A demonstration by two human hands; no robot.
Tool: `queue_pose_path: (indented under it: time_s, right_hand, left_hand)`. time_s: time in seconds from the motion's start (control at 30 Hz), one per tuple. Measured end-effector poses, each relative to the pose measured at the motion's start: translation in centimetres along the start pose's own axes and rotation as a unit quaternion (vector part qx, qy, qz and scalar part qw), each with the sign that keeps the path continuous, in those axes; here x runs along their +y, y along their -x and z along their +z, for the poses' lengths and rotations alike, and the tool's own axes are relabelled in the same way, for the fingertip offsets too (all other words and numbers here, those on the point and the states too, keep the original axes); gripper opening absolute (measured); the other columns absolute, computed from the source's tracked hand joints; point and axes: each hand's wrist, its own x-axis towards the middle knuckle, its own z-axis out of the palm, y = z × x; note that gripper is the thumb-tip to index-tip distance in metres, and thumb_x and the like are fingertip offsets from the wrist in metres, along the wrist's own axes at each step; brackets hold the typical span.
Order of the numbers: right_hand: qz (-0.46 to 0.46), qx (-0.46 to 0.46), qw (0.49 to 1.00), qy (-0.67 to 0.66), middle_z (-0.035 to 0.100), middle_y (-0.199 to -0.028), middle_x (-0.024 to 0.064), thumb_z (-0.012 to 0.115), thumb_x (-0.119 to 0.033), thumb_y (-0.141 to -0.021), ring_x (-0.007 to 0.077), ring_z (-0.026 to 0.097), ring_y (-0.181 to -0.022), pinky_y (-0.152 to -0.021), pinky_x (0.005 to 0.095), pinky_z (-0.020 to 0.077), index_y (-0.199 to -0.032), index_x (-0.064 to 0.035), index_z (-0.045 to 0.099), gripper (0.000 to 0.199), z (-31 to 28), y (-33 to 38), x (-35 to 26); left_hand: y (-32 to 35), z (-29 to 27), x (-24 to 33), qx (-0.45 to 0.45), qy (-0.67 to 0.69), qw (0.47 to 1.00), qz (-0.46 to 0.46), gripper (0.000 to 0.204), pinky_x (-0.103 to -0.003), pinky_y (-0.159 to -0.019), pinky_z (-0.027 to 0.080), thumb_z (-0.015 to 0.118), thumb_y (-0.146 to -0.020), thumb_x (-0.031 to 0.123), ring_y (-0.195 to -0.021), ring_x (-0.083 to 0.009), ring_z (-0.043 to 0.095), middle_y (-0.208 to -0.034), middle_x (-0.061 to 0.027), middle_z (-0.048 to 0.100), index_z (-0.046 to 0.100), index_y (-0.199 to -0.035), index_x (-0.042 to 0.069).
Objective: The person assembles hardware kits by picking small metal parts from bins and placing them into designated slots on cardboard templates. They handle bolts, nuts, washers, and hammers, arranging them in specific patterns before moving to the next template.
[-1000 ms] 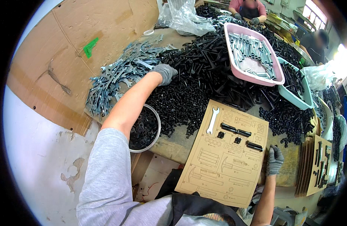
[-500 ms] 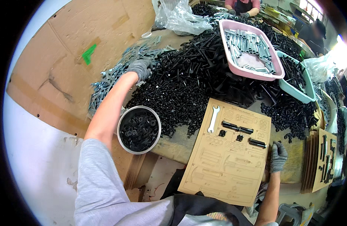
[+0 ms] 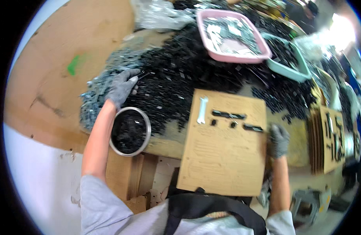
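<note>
Head view, looking down. Left hand in a grey glove, reaching out to where a heap of grey metal parts meets a wide heap of black parts; fingers closed together around a small dark piece poking out past the fingertips, thin and short, its exact shape too blurred to tell. Just below that hand's wrist, a round metal bowl filled with black parts, shiny rim, sitting at the edge of the worktop.

Right hand, also grey-gloved, curled against the right edge of a cardboard sheet; whether clamped on the edge or merely pressed to it, cannot tell. Sheet flat, tan, printed with faint outlines. Left of this hand, on the upper part of the sheet, a row of black pieces, some long, some short and small, and farther left a pale flat wrench lying upright on the sheet.

Well beyond the right hand, a pink tray of silvery parts resting on the black heap, with a pale green tray just beside it.
</note>
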Motion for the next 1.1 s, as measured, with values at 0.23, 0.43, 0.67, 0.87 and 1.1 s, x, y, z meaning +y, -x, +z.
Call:
queue_pose_path:
  time_s: [0.23,0.43,0.67,0.87,1.1]
  right_hand:
    - [0.095,-0.291,0.911,-0.277,0.065,-0.102,0.0071,0.062,-0.03,-0.091,0.0133,0.061,-0.095,-0.078,0.0279,0.0533,-0.118,-0.0025,0.059,0.039,7.4,10.1,-7.7]
    - [0.222,-0.114,0.839,-0.484,0.066,-0.097,0.006,0.058,-0.024,-0.094,0.0149,0.064,-0.088,-0.078,0.0285,0.0551,-0.108,-0.0063,0.061,0.023,6.2,10.5,-3.7]
    - [-0.27,-0.067,0.919,0.278,0.067,-0.09,0.0083,0.066,-0.014,-0.082,0.0254,0.064,-0.08,-0.072,0.0359,0.0529,-0.098,-0.0081,0.067,0.017,2.4,4.4,-2.4]
    - [-0.308,-0.114,0.849,0.415,0.065,-0.095,0.0101,0.066,-0.017,-0.08,0.0293,0.061,-0.089,-0.078,0.039,0.0509,-0.097,-0.0108,0.068,0.018,2.3,3.6,-0.2]
    - [-0.262,-0.263,0.91,0.181,0.066,-0.089,0.0128,0.061,-0.013,-0.085,0.0292,0.064,-0.082,-0.077,0.037,0.0522,-0.099,-0.0061,0.068,0.017,4.2,10.1,-4.0]
  left_hand:
    - [16.3,19.2,3.5,-0.142,0.077,0.958,0.238,0.027,-0.027,-0.071,0.053,0.065,-0.086,0.008,-0.079,-0.0144,0.065,-0.089,-0.0071,0.068,0.064,-0.113,0.004]
    - [18.7,25.2,4.1,-0.122,-0.033,0.941,0.314,0.027,-0.033,-0.077,0.053,0.065,-0.084,0.007,-0.086,-0.0255,0.068,-0.095,-0.0137,0.069,0.063,-0.111,0.004]
    - [15.5,21.8,2.9,-0.213,-0.087,0.957,0.176,0.015,-0.031,-0.07,0.053,0.068,-0.083,0.014,-0.077,-0.0209,0.067,-0.085,-0.0123,0.069,0.068,-0.095,0.005]
    - [14.1,18.9,3.0,-0.342,-0.346,0.842,0.231,0.022,-0.036,-0.067,0.052,0.067,-0.078,0.03,-0.075,-0.0266,0.066,-0.08,-0.0134,0.068,0.067,-0.084,0.009]
    - [18.4,21.5,4.5,-0.471,-0.487,0.687,0.263,0.026,-0.044,-0.071,0.052,0.063,-0.074,0.023,-0.079,-0.0354,0.065,-0.079,-0.0177,0.066,0.067,-0.092,0.005]
